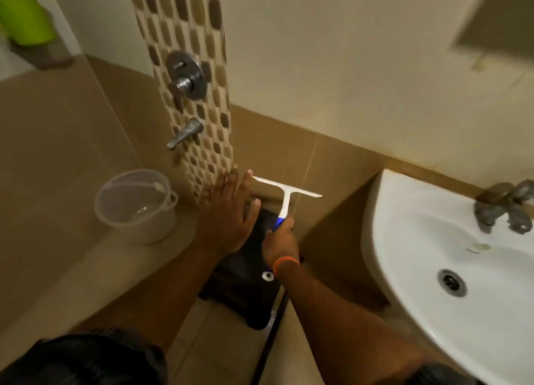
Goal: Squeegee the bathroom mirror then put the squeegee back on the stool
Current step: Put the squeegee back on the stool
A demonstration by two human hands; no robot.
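Note:
My right hand [281,241] grips the blue handle of a white squeegee [286,192], whose blade points up toward the tiled wall. Under both hands stands a dark stool [245,286] on the floor, wedged between the tiled ledge and the sink. My left hand [231,211] hovers flat with fingers spread just left of the squeegee blade, holding nothing. The mirror is not in view. A small white piece [267,275] shows beside my right wrist above the stool.
A translucent plastic bucket [135,205] sits on the floor at the left. Shower mixer [186,77] and tap [185,133] are on the mosaic tile strip. A white washbasin [450,269] with its faucet [502,208] fills the right. A green container [26,16] sits on a corner shelf.

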